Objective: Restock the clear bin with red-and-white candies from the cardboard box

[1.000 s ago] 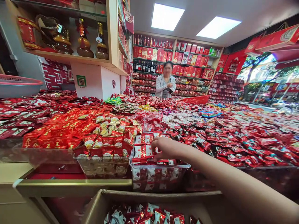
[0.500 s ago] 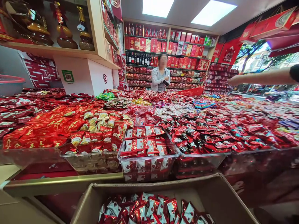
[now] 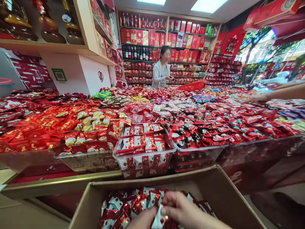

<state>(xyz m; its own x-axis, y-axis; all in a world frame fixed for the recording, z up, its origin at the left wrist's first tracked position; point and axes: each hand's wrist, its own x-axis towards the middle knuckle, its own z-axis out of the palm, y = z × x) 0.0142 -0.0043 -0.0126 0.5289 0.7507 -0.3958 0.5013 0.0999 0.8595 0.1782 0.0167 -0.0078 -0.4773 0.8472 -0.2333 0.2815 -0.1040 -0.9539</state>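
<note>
An open cardboard box [image 3: 214, 173] sits low in front of me, holding several red and silver candy packets [image 3: 124, 203]. My right hand [image 3: 181, 208] is inside it, fingers pinched on a white and red packet. My left hand [image 3: 140, 222] shows only as a sliver at the bottom edge, touching the same pile, its fingers buried among the packets. Just beyond the box stands a clear plastic bin [image 3: 143, 155] filled with red and white packets.
A wide counter of heaped red candies [image 3: 214, 121] stretches ahead. Another person's hand [image 3: 258, 99] reaches over it from the right. A person in grey [image 3: 160, 71] stands by the back shelves, near a red basket [image 3: 194, 86]. Gourd bottles [image 3: 50, 30] stand on a shelf, upper left.
My right hand left the clear bin and went out of view, then both hands came down into the cardboard box. The view tilted down. Another person's arm lowered onto the candies at right.
</note>
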